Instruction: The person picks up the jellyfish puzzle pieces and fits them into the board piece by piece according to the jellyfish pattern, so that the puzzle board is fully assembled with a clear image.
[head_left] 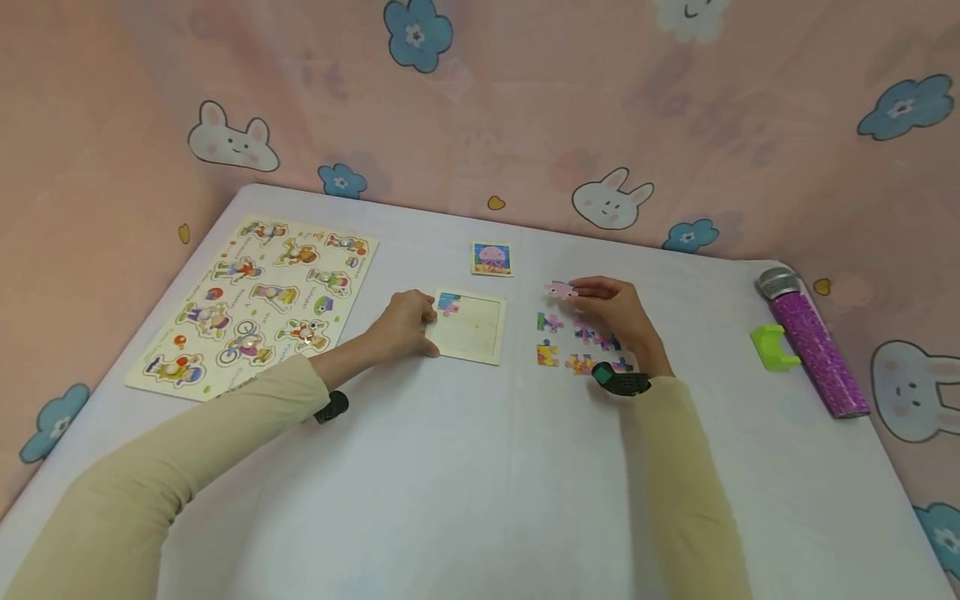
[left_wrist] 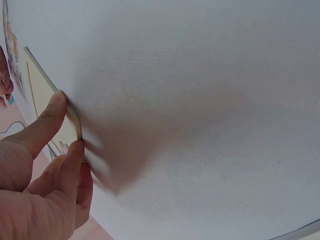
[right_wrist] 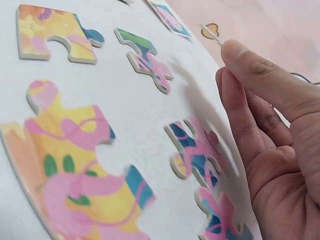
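My left hand (head_left: 407, 323) grips the left edge of a square puzzle frame (head_left: 476, 335), thumb and fingers pinching its border in the left wrist view. A blue-and-pink puzzle piece (head_left: 448, 303) lies in the frame's upper left corner; the rest of its base is bare. To the right, my right hand (head_left: 618, 312) pinches a pink puzzle piece (head_left: 560, 290) above the table, seen almost edge-on in the right wrist view. Beneath that hand lie several loose pieces, among them a yellow one (head_left: 547, 354) and a green-and-pink one (right_wrist: 145, 57). The hand partly hides some.
Behind the frame lies a small square picture card (head_left: 492, 258) with a pink figure. A large board of character pictures (head_left: 292, 275) lies at left. On the right are a purple glittery microphone (head_left: 817, 350) and a bright green object (head_left: 774, 347). Patterned pink cloth (head_left: 465, 150) borders the table.
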